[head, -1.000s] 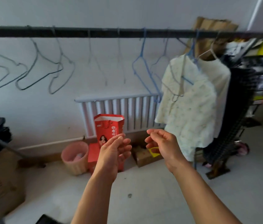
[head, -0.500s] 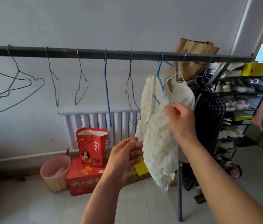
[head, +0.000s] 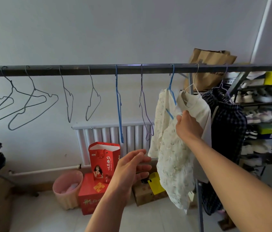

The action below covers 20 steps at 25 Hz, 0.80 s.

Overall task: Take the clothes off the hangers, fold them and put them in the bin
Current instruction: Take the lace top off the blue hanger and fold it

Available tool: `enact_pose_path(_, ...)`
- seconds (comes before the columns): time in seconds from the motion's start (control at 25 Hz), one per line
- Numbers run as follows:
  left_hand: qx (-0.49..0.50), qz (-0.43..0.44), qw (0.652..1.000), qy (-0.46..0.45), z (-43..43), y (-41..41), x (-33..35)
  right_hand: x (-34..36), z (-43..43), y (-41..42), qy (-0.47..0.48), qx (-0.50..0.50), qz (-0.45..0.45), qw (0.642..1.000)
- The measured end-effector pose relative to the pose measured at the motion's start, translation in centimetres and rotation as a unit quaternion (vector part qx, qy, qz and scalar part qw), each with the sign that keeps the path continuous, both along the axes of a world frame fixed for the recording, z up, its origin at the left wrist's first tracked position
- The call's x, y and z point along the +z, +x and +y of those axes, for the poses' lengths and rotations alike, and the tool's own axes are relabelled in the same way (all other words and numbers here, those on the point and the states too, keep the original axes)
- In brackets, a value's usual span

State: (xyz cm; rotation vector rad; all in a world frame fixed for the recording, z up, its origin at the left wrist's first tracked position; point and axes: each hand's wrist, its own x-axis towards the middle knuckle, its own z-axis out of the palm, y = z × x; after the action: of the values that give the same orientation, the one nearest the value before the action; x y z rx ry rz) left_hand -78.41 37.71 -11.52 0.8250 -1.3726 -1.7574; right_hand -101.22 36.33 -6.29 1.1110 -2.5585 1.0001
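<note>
my right hand (head: 188,124) pinched the floral blouse (head: 170,156) at its shoulder, by the blue hanger (head: 172,87); left hand (head: 132,166) relaxed, fingers loose, holding nothing, near the hem

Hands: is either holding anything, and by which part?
The right hand pinches the floral blouse near its neckline, beside its blue hanger. The left hand holds nothing.

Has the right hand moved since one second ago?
Yes. The right hand rose from below the white ribbed radiator to the cream floral blouse, pinching it beside its blue wire hanger.
</note>
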Motion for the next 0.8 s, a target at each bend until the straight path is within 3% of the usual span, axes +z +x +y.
enact_pose_path(0.4, -0.002, -0.017, 0.999, -0.028, -0.8, -0.8, 0.4, 2.0, 1.4, -2.3, -0.128, 0.008, 0.019, 0.992)
enact_pose_path(0.8, -0.054, -0.041, 0.99, -0.124, 1.0, -5.7, 2.7, 2.5, 5.8, -4.6, -0.158, 0.025, 0.065, 0.985)
